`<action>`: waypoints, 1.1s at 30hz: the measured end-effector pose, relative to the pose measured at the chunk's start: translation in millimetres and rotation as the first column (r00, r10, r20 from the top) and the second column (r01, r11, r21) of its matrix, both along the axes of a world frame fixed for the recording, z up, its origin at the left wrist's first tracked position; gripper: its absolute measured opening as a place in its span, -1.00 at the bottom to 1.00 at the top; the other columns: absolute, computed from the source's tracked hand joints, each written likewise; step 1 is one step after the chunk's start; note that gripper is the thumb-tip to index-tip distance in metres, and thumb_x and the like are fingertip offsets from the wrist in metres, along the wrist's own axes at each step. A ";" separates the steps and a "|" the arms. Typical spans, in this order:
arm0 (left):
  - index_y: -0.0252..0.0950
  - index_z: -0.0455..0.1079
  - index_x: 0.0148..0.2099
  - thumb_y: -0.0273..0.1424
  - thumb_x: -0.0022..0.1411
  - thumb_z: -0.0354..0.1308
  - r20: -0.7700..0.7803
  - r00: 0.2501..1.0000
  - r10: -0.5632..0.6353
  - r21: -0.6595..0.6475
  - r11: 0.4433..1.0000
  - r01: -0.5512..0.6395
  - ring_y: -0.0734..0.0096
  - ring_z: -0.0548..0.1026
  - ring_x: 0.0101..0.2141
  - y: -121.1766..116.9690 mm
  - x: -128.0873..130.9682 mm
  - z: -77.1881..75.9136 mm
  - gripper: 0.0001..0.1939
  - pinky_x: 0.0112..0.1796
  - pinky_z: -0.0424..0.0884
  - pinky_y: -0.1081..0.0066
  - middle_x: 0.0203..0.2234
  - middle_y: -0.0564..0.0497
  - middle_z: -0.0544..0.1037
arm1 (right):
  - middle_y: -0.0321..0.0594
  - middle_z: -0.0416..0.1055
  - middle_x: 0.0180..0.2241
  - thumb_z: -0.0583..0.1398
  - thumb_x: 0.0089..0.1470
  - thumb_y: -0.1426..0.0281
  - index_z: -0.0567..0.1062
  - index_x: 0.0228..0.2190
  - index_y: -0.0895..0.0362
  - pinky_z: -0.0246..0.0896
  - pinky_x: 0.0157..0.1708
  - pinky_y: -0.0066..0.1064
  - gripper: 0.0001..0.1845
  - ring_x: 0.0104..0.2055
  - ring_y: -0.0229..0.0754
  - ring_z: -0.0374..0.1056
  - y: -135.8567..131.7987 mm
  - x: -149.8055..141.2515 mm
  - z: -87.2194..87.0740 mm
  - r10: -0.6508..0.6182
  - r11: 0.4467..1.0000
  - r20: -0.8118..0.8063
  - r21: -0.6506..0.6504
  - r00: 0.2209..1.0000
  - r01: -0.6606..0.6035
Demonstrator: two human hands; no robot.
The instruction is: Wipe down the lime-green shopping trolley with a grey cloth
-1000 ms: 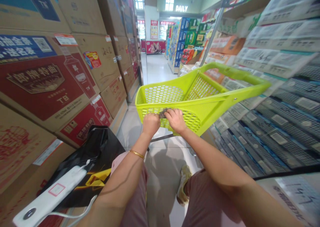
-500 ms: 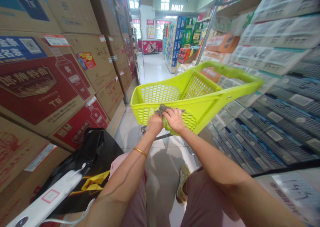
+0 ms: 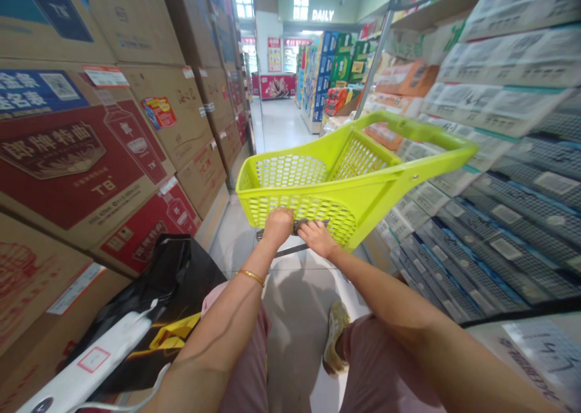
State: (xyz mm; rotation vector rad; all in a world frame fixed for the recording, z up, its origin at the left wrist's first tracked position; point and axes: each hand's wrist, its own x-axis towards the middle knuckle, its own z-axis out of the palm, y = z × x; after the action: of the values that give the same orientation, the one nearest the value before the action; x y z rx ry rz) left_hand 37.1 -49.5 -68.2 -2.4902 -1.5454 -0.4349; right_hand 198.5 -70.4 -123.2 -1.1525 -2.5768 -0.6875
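A lime-green shopping cart (image 3: 290, 186) with perforated sides stands sideways before me, its handle toward the right. My left hand (image 3: 278, 222) is closed in a fist at the near side of the basket, on one end of a crumpled grey cloth (image 3: 299, 225). Beside it, my right hand (image 3: 316, 237) has its fingers curled over the same cloth, against the lower part of the perforated side. Parts of the cloth are hidden under both hands.
Stacked cardboard cartons (image 3: 86, 140) line the left. A black bag (image 3: 158, 280) and a white power strip (image 3: 91, 364) lie by my left arm. Packs of paper goods (image 3: 499, 110) are piled at right. A shelf aisle (image 3: 313, 86) runs beyond the cart.
Both hands have moved down the cart's side with the cloth, from just under the rim to lower on the perforated panel. The cart looks unmoved.
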 end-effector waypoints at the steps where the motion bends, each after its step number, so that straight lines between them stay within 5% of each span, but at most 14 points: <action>1: -0.38 0.42 -0.22 -0.50 0.24 -0.13 -0.004 1.000 0.008 0.006 1.000 -0.008 0.20 0.43 -0.25 -0.5 0.4 0.1 -0.73 -0.23 0.25 0.28 -0.35 -0.19 0.51 | -0.16 0.41 -0.27 -0.02 0.22 0.45 0.46 -0.28 0.13 -0.12 -0.23 -0.28 -0.75 -0.24 -0.15 0.15 1.7 -0.8 7.0 -0.013 1.000 -0.017 0.023 1.000 0.013; 7: -0.39 0.44 -0.30 -0.49 0.24 -0.14 0.007 1.000 -0.006 0.087 0.996 0.005 0.19 0.43 -0.28 -2.0 5.3 -0.6 -0.70 -0.14 0.18 0.19 -0.41 -0.21 0.51 | -0.12 0.40 -0.09 -0.02 0.22 0.42 0.44 -0.12 0.08 -0.14 -0.14 -0.24 -0.71 -0.12 -0.09 0.11 11.4 -4.4 71.1 -0.126 0.960 -0.292 0.204 0.948 0.191; 10: -0.39 0.45 -0.34 -0.47 0.25 -0.15 0.014 1.000 -0.016 0.102 0.995 0.015 0.21 0.43 -0.30 -2.2 6.6 -0.8 -0.67 -0.15 0.16 0.18 -0.44 -0.20 0.51 | -0.12 0.39 -0.11 -0.01 0.22 0.39 0.46 -0.13 0.06 -0.15 -0.12 -0.23 -0.71 -0.09 -0.08 0.10 13.4 -3.7 86.4 -0.166 0.933 -0.394 0.233 0.904 0.273; 14: -0.39 0.45 -0.35 -0.47 0.25 -0.13 0.006 0.999 -0.038 0.123 0.992 0.037 0.22 0.43 -0.33 -1.6 3.8 -0.1 -0.68 -0.20 0.16 0.19 -0.45 -0.19 0.52 | -0.14 0.39 -0.12 0.00 0.22 0.39 0.46 -0.13 0.03 -0.14 -0.14 -0.24 -0.72 -0.10 -0.09 0.10 14.3 -2.8 76.4 -0.156 0.948 -0.339 0.211 0.928 0.237; 26: -0.36 0.43 -0.36 -0.49 0.23 -0.11 0.014 1.000 -0.026 0.112 0.993 0.024 0.21 0.44 -0.36 -0.4 0.6 2.9 -0.72 -0.23 0.15 0.23 -0.47 -0.14 0.52 | -0.16 0.41 -0.24 -0.05 0.23 0.44 0.45 -0.27 0.11 -0.13 -0.22 -0.26 -0.72 -0.21 -0.13 0.14 -1.0 5.2 0.1 -0.059 0.998 0.050 -0.010 0.997 0.059; 29: -0.36 0.43 -0.37 -0.49 0.23 -0.11 0.017 1.000 -0.022 0.098 0.995 0.021 0.21 0.44 -0.35 0.0 0.7 3.2 -0.72 -0.23 0.15 0.24 -0.46 -0.14 0.52 | -0.16 0.41 -0.23 -0.05 0.24 0.43 0.45 -0.25 0.12 -0.13 -0.21 -0.25 -0.72 -0.21 -0.12 0.13 1.7 4.4 4.1 -0.056 0.998 0.027 0.004 0.998 0.056; 33: -0.37 0.44 -0.36 -0.48 0.22 -0.10 0.020 1.000 -0.017 0.092 0.996 0.015 0.18 0.44 -0.34 0.3 0.5 4.6 -0.72 -0.24 0.14 0.23 -0.46 -0.17 0.52 | -0.13 0.40 -0.13 -0.03 0.23 0.41 0.43 -0.15 0.10 -0.14 -0.17 -0.23 -0.73 -0.16 -0.10 0.12 10.8 0.2 37.6 -0.104 0.987 -0.128 0.110 0.986 0.119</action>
State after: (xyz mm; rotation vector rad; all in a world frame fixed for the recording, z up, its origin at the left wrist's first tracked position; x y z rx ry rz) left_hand 37.5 -49.1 -63.7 -2.4375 -1.4794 -0.5231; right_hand 198.7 -59.7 -85.6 -1.2671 -2.3529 -0.7577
